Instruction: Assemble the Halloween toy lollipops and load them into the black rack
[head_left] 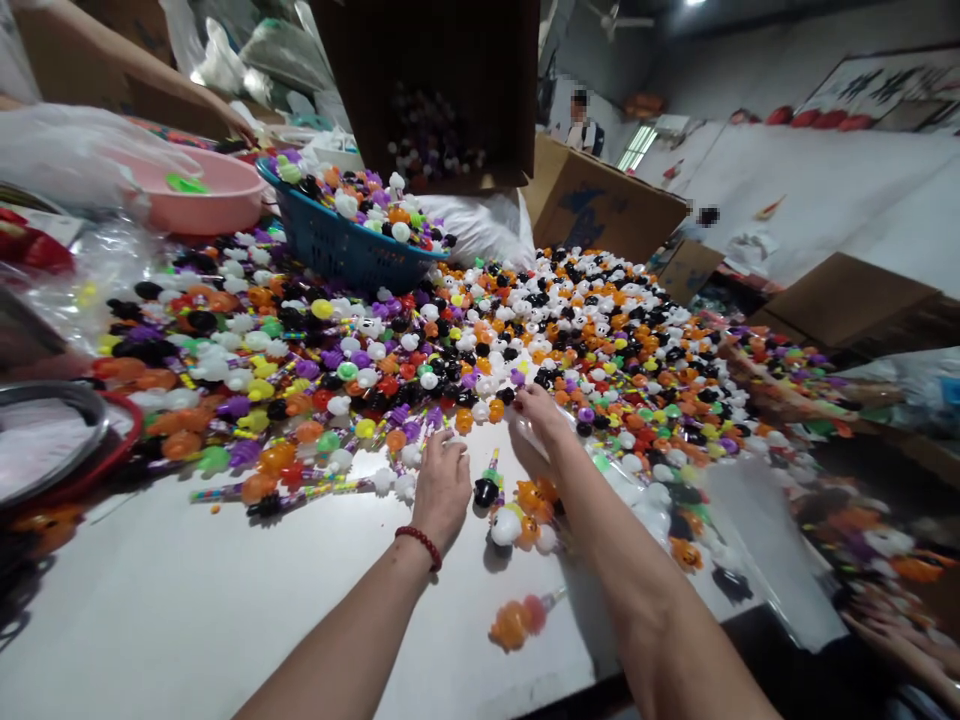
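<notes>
A wide heap of small plastic figure toppers (600,300) in white, orange, black, purple and green covers the table, some joined to clear tubes of coloured beads. My left hand (442,490), wearing a dark red bead bracelet (420,545), is at the heap's near edge, fingers loosely apart beside purple and white pieces. Further forward, my right hand (541,412) has its fingers drawn together at small black and purple pieces; what they hold is hidden. Between my forearms are a black-topped stick (487,488) and a cluster of orange pumpkin pieces (534,500). Closer in lies an orange figure stick (514,622).
A blue basket (345,245) full of pieces stands on the heap, beside a pink basin (202,190). Behind it, a tipped cardboard box (427,60) holds more. Clear plastic bags (772,550) lie right. Another person's arm (150,65) reaches in at upper left.
</notes>
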